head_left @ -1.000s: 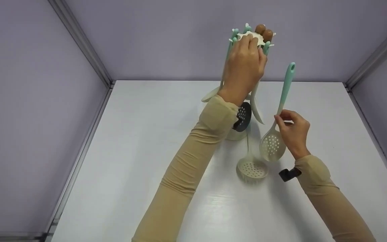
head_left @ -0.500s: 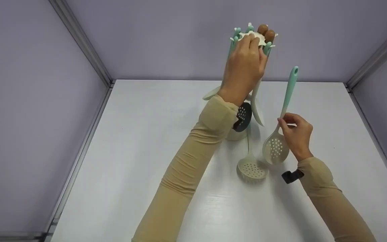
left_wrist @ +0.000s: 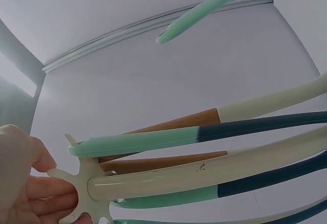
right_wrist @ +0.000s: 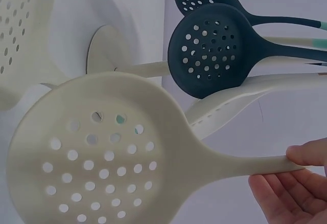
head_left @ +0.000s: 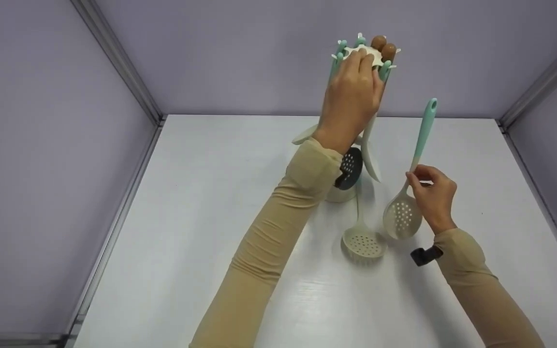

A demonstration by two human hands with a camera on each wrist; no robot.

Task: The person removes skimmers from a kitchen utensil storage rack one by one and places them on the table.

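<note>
Cream-coloured plastic rack point(head_left: 366, 52) stands on the white table point(head_left: 211, 203), star-shaped top with pegs, round base point(right_wrist: 104, 52) visible in the right wrist view. Hanging from it: mint-handled utensils point(left_wrist: 148, 143), two with wooden handle ends point(head_left: 382, 46), a dark slotted spoon point(right_wrist: 214, 47) with a second dark one just behind it, a cream spatula point(head_left: 370, 154), and a cream strainer ladle point(head_left: 361, 241) whose bowl reaches down near the table in front of the base. Left hand point(head_left: 351, 99) is raised on the rack top, fingers point(left_wrist: 48, 193) curled around the star hub and pressing its pegs, arm stretched forward and up, tan sleeve to the wrist. Right hand point(head_left: 434, 195) is lower and to the right of the rack, well apart from its top, pinching the thin neck of a cream skimmer point(head_left: 403, 218) between thumb and fingertips point(right_wrist: 306, 155). Skimmer is held off the table, nearly upright but tilted, perforated bowl down and just beside the strainer ladle, its mint handle point(head_left: 426, 125) pointing up and away with the hanging hole at the tip. Skimmer is clear of the rack pegs. Black strap point(head_left: 426, 255) sits on the right wrist. Grey-lilac walls point(head_left: 56, 145) surround the table.
</note>
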